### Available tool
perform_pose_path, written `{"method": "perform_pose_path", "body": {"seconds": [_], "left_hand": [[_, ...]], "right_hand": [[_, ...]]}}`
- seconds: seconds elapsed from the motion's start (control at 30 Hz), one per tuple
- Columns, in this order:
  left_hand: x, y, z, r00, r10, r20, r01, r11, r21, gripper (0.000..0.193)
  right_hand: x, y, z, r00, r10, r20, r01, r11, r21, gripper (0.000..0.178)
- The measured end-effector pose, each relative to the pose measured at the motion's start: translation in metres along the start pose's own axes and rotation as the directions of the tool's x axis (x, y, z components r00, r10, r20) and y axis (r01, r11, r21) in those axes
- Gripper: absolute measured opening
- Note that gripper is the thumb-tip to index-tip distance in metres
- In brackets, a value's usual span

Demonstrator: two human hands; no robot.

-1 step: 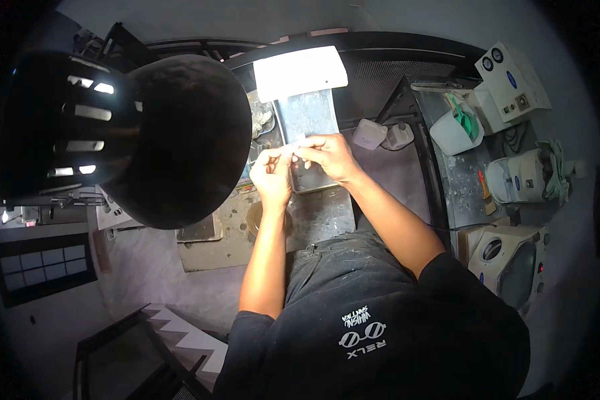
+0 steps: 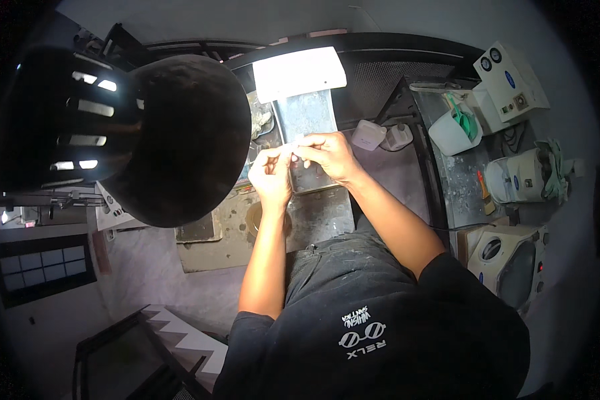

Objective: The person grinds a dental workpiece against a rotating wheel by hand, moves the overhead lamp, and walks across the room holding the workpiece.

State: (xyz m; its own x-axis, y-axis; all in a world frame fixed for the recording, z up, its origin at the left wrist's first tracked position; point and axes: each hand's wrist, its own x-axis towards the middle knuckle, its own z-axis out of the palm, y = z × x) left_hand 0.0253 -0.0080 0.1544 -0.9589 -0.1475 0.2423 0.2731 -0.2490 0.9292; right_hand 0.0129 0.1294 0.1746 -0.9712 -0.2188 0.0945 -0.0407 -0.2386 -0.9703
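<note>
My left hand (image 2: pixel 271 176) and my right hand (image 2: pixel 328 157) meet fingertip to fingertip above a shallow metal tray (image 2: pixel 305 112). Both are closed in a pinch, thumbs and forefingers pressed together. Whatever sits between the fingertips is tiny and pale, too washed out by the light to name. Just beyond the hands, the tray runs under a bright white hood (image 2: pixel 300 75). A big black lamp shade (image 2: pixel 180 140) hangs close on the left and covers part of the bench.
A stained workbench (image 2: pixel 233 233) carries clutter beside the tray. On the right-hand counter stand a white bucket (image 2: pixel 450 133) with a green scoop, a cream machine with gauges (image 2: pixel 511 83), another with gloves on it (image 2: pixel 523 177), and a brush (image 2: pixel 485 193). White jugs (image 2: pixel 369 135) stand between.
Both hands keep the same pinch, with only a tiny shift of the fingers. The pale glint at the fingertips shows less now.
</note>
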Motion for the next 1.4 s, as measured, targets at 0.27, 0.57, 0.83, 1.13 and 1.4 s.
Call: {"method": "perform_pose_path", "body": {"seconds": [0.27, 0.57, 0.83, 1.13, 1.4], "left_hand": [[-0.012, 0.035, 0.016, 0.992, 0.124, -0.038, -0.126, 0.990, -0.070, 0.006], [-0.020, 0.037, 0.025, 0.953, 0.249, -0.173, -0.240, 0.968, 0.073, 0.009], [-0.018, 0.026, 0.015, 0.989, 0.146, -0.036, -0.143, 0.987, 0.070, 0.014], [-0.011, 0.022, 0.013, 1.000, 0.016, 0.027, -0.013, 0.996, -0.088, 0.011], [-0.007, 0.013, 0.010, 0.997, -0.031, 0.065, 0.037, 0.994, -0.103, 0.009]], "right_hand": [[-0.009, -0.037, 0.013, 0.997, -0.078, 0.029, 0.079, 0.997, -0.027, 0.012], [-0.026, -0.053, 0.030, 0.984, -0.175, -0.041, 0.152, 0.929, -0.336, 0.019], [-0.024, -0.051, 0.021, 0.956, -0.285, -0.073, 0.239, 0.899, -0.367, 0.020], [-0.024, -0.045, 0.017, 0.907, -0.420, -0.028, 0.292, 0.677, -0.676, 0.014], [-0.022, -0.041, 0.012, 0.908, -0.419, 0.002, 0.291, 0.627, -0.723, 0.016]]}}
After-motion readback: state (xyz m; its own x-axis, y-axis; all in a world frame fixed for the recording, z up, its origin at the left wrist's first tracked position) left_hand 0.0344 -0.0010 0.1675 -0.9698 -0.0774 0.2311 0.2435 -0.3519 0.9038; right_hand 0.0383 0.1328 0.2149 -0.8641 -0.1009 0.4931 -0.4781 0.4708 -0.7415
